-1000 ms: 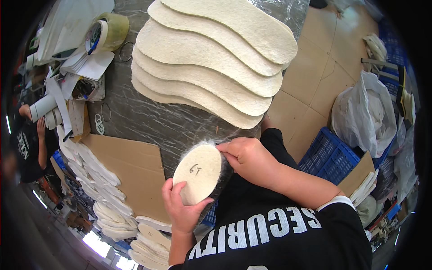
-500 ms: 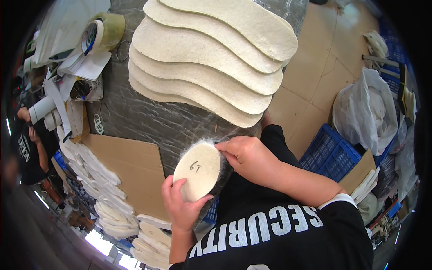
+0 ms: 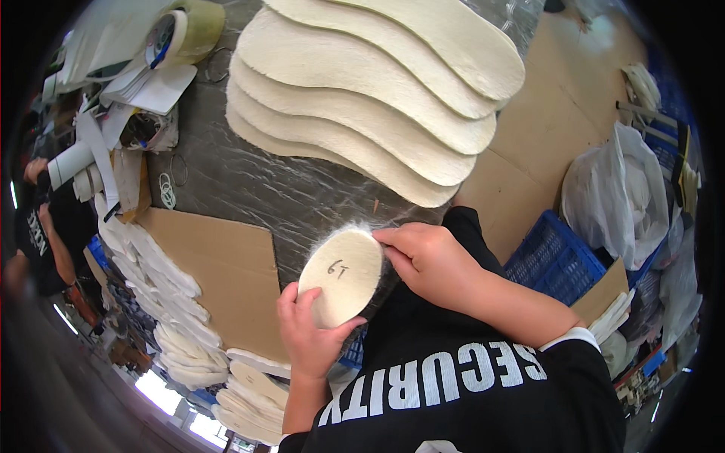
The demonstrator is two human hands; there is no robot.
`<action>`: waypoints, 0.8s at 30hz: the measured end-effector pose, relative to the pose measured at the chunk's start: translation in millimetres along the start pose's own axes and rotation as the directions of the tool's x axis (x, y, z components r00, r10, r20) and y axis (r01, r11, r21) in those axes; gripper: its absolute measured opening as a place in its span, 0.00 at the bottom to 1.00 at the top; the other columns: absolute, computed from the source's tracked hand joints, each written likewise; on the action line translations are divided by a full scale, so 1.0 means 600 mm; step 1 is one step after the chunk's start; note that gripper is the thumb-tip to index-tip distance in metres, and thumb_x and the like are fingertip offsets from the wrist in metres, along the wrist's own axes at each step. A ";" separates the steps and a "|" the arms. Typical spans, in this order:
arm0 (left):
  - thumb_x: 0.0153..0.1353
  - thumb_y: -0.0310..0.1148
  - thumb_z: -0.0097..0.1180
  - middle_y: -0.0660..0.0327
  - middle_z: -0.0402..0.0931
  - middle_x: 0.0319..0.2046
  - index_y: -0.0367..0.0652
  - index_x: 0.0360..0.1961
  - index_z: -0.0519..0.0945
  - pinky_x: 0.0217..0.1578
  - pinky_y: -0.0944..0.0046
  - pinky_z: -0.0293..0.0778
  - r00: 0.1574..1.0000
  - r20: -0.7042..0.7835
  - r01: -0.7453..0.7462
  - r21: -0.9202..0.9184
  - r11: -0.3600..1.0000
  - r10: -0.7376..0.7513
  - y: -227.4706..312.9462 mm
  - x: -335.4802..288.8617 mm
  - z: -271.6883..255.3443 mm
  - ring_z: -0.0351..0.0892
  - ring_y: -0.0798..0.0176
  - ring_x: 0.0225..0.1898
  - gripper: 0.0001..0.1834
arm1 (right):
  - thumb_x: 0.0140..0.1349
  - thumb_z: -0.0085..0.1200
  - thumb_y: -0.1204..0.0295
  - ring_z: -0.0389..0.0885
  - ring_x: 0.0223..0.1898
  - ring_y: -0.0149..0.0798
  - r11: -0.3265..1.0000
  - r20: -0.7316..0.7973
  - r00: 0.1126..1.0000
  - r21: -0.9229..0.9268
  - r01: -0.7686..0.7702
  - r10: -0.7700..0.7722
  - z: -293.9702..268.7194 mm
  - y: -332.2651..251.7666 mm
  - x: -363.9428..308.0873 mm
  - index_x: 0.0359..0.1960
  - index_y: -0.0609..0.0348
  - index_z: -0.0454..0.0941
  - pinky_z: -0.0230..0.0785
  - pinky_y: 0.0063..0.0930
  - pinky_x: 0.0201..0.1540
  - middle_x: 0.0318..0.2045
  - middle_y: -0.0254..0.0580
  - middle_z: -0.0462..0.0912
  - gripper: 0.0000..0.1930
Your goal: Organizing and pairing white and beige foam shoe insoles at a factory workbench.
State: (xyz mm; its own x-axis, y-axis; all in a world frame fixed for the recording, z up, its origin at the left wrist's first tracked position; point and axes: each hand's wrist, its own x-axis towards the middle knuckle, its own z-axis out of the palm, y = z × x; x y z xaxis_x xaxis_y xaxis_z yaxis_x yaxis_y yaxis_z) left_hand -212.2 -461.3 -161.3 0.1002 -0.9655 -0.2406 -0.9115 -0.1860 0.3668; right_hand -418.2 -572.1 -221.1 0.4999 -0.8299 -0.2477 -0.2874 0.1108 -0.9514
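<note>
My left hand [image 3: 311, 328] grips a cream, fleecy insole [image 3: 343, 283] by its lower end, thumb and fingers on opposite edges. The insole is tilted up, with a handwritten dark mark on its face and loose fuzz along the far rim. At its upper right edge, my right hand [image 3: 427, 257] is closed in a pinch against the rim. Whether fibre or just the edge lies between those fingertips is too small to tell. Beyond both hands, several larger cream insoles [image 3: 362, 98] lie overlapped in a fanned row on the dark, plastic-covered table [image 3: 219, 181].
A cardboard sheet [image 3: 219, 272] lies left, beside piled white insoles [image 3: 143, 272]. Tape rolls [image 3: 189, 34] and papers [image 3: 155, 87] occupy the far left. To the right are a blue crate [image 3: 555, 253] and a filled plastic bag [image 3: 619, 196]. Another person [image 3: 53, 234] is at the left edge.
The view has shifted slightly, so the fanned insoles appear higher and farther right. My hands and the held insole appear a little farther right; both hands keep the same hold.
</note>
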 end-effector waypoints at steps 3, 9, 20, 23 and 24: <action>0.26 0.48 0.80 0.49 0.66 0.53 0.41 0.47 0.73 0.49 0.51 0.71 1.000 0.006 0.024 -0.009 1.000 -0.024 0.002 -0.004 0.006 0.71 0.45 0.50 0.45 | 0.57 0.55 0.79 0.83 0.35 0.50 0.999 0.011 1.000 -0.044 -0.001 0.002 -0.004 0.000 -0.004 0.48 0.64 0.78 0.76 0.35 0.38 0.35 0.52 0.82 0.16; 0.25 0.48 0.80 0.49 0.66 0.53 0.41 0.47 0.74 0.48 0.51 0.71 0.996 0.045 0.073 -0.046 0.996 -0.071 0.013 -0.007 -0.003 0.71 0.45 0.50 0.45 | 0.56 0.57 0.77 0.81 0.33 0.48 0.989 0.219 0.965 -0.069 -0.130 0.142 -0.023 -0.026 -0.010 0.56 0.64 0.70 0.75 0.36 0.36 0.36 0.50 0.78 0.24; 0.34 0.51 0.73 0.50 0.68 0.52 0.41 0.47 0.75 0.36 0.56 0.74 1.000 0.014 0.013 -0.105 0.994 -0.012 0.008 -0.005 0.007 0.73 0.50 0.41 0.39 | 0.36 0.72 0.62 0.76 0.46 0.49 0.822 0.361 0.932 -0.538 0.183 0.029 -0.035 -0.063 0.002 0.64 0.44 0.66 0.71 0.41 0.42 0.50 0.45 0.75 0.46; 0.35 0.52 0.72 0.49 0.68 0.53 0.42 0.48 0.75 0.37 0.57 0.74 1.000 0.011 0.009 -0.122 0.992 -0.007 0.006 -0.007 0.008 0.74 0.50 0.41 0.39 | 0.33 0.69 0.55 0.59 0.68 0.53 0.765 0.582 0.804 -0.461 0.450 -0.123 -0.019 -0.072 0.033 0.64 0.32 0.66 0.45 0.57 0.66 0.67 0.50 0.61 0.47; 0.35 0.52 0.71 0.49 0.68 0.53 0.42 0.48 0.75 0.37 0.57 0.74 1.000 0.010 -0.002 -0.126 0.992 0.003 0.005 -0.008 0.008 0.74 0.50 0.42 0.39 | 0.33 0.69 0.55 0.59 0.68 0.53 0.762 0.594 0.796 -0.459 0.457 -0.120 -0.011 -0.073 0.039 0.64 0.32 0.66 0.45 0.57 0.66 0.67 0.50 0.61 0.47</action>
State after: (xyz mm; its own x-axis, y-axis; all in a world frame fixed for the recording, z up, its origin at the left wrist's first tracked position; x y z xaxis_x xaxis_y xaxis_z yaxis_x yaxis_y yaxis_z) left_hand -217.0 -456.1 -163.2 0.0929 -0.9641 -0.2487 -0.8540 -0.2056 0.4779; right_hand -399.1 -599.8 -184.1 0.9174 -0.3487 -0.1919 -0.3653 -0.5459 -0.7540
